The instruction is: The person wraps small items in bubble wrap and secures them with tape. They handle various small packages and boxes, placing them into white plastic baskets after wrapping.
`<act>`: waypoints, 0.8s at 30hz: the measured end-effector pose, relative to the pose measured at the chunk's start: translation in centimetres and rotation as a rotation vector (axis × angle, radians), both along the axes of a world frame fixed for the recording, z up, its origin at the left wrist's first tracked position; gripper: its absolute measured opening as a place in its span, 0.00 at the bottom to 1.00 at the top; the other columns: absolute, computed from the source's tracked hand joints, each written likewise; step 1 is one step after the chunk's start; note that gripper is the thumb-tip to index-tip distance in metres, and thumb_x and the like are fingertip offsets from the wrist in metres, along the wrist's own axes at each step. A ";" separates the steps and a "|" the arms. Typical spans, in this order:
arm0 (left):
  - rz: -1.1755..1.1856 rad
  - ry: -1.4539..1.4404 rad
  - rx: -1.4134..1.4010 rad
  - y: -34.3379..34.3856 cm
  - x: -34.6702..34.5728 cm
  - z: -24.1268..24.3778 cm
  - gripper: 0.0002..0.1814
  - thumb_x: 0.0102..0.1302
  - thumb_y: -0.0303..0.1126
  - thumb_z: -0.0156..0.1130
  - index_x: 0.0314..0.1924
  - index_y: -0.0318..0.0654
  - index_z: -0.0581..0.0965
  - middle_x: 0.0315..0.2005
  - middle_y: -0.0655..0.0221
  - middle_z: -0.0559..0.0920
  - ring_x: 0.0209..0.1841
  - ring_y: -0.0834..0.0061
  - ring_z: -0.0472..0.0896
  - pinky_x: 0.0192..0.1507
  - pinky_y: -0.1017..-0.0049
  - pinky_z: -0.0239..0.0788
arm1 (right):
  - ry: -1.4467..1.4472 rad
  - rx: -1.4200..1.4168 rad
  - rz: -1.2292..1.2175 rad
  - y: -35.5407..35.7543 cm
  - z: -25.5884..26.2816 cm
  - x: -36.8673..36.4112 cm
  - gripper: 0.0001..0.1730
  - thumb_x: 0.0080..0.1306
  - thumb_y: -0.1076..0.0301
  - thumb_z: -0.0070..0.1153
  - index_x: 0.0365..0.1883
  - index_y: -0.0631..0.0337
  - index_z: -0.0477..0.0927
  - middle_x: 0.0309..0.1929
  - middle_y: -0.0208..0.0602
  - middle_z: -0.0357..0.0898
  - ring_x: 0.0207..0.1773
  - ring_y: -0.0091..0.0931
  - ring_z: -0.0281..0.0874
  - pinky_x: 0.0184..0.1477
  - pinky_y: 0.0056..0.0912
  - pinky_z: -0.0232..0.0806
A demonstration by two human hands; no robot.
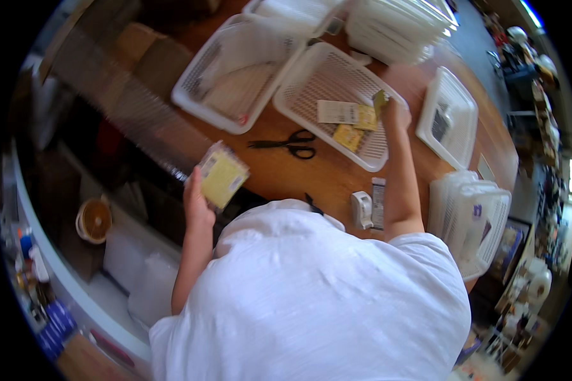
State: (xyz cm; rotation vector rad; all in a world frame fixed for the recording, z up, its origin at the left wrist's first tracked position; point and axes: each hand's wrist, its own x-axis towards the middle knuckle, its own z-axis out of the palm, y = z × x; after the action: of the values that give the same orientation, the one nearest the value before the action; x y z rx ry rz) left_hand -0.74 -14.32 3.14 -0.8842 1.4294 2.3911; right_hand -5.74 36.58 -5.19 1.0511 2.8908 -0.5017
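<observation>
My left hand [199, 200] grips a flat yellow packet [224, 177] in clear plastic wrap, held out beyond the near table edge. My right hand [396, 114] is over the right end of a white perforated plastic basket [310, 78]. Its fingers hold a small yellow-green packet [379, 101]. Inside that basket lie a white printed slip [336, 112] and yellow packets, one at the slip's end [366, 117] and one below it [348, 137]. Black-handled scissors [291, 144] rest on the wooden table between my hands.
A white basket with clear plastic bags [238, 81] adjoins on the left. Stacked white baskets stand at the back [395, 28] and right [467, 219]. Another basket [450, 119] holds a dark item. A white tape dispenser [362, 209] sits near me. Bubble wrap [138, 105] hangs at left.
</observation>
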 end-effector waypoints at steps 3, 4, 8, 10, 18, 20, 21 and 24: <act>-0.057 0.112 0.010 -0.4 0.4 -1.2 0.21 0.66 0.46 0.61 0.49 0.36 0.74 0.44 0.68 0.79 0.47 0.76 0.77 0.49 0.75 0.69 | 0.216 -0.208 0.262 -8.8 6.2 0.1 0.10 0.61 0.63 0.59 0.36 0.61 0.81 0.31 0.36 0.82 0.33 0.31 0.79 0.34 0.38 0.69; -0.069 0.131 0.011 -0.4 0.6 -1.2 0.21 0.65 0.46 0.62 0.48 0.36 0.75 0.43 0.69 0.80 0.46 0.77 0.78 0.49 0.76 0.69 | 0.250 -0.350 0.350 -11.8 8.1 0.2 0.11 0.60 0.63 0.59 0.37 0.61 0.80 0.31 0.37 0.82 0.34 0.32 0.79 0.36 0.39 0.68; -0.084 0.097 -0.013 0.1 1.0 0.3 0.26 0.67 0.52 0.56 0.51 0.37 0.73 0.46 0.68 0.79 0.48 0.75 0.76 0.52 0.74 0.67 | 0.152 -0.967 0.683 -25.0 11.3 1.8 0.17 0.57 0.60 0.62 0.41 0.61 0.77 0.34 0.39 0.80 0.38 0.36 0.77 0.41 0.41 0.67; -0.112 0.059 0.013 -0.3 1.3 -0.2 0.29 0.68 0.55 0.51 0.57 0.37 0.70 0.51 0.67 0.77 0.53 0.71 0.75 0.55 0.70 0.66 | 0.115 -1.096 0.802 -29.6 11.5 2.7 0.21 0.55 0.59 0.63 0.42 0.61 0.75 0.36 0.41 0.79 0.40 0.38 0.76 0.44 0.42 0.67; -0.353 0.226 0.076 -1.7 1.2 2.4 0.31 0.63 0.36 0.63 0.63 0.36 0.64 0.55 0.61 0.73 0.55 0.67 0.74 0.55 0.64 0.68 | 0.758 -0.449 1.262 -32.1 15.3 3.0 0.35 0.47 0.53 0.67 0.50 0.60 0.68 0.41 0.46 0.76 0.49 0.45 0.72 0.55 0.46 0.64; -0.564 0.625 -0.254 -2.5 1.7 1.5 0.32 0.62 0.33 0.63 0.64 0.36 0.62 0.57 0.61 0.72 0.55 0.68 0.73 0.55 0.65 0.68 | 0.892 -0.357 1.454 -32.0 15.9 1.8 0.32 0.46 0.54 0.67 0.46 0.60 0.71 0.41 0.45 0.76 0.48 0.45 0.72 0.56 0.48 0.62; -0.617 0.748 -0.314 -3.3 1.5 0.3 0.33 0.62 0.32 0.63 0.65 0.36 0.61 0.57 0.60 0.71 0.56 0.68 0.73 0.55 0.66 0.68 | 0.883 -0.378 1.505 -32.5 15.0 0.9 0.31 0.45 0.55 0.68 0.44 0.60 0.72 0.40 0.45 0.76 0.48 0.45 0.73 0.55 0.49 0.62; -0.591 0.289 -0.018 -3.1 0.6 0.9 0.34 0.63 0.32 0.62 0.66 0.35 0.58 0.60 0.60 0.69 0.58 0.68 0.72 0.56 0.67 0.68 | 0.492 -0.547 1.443 -32.0 15.3 0.1 0.28 0.49 0.55 0.66 0.42 0.62 0.73 0.37 0.45 0.79 0.44 0.44 0.77 0.47 0.47 0.68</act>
State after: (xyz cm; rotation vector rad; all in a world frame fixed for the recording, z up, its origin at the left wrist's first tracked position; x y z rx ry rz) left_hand -0.13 -17.42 4.01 -0.0784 1.5374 2.0946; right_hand -5.62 4.57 10.14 -1.2776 2.5922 -1.2763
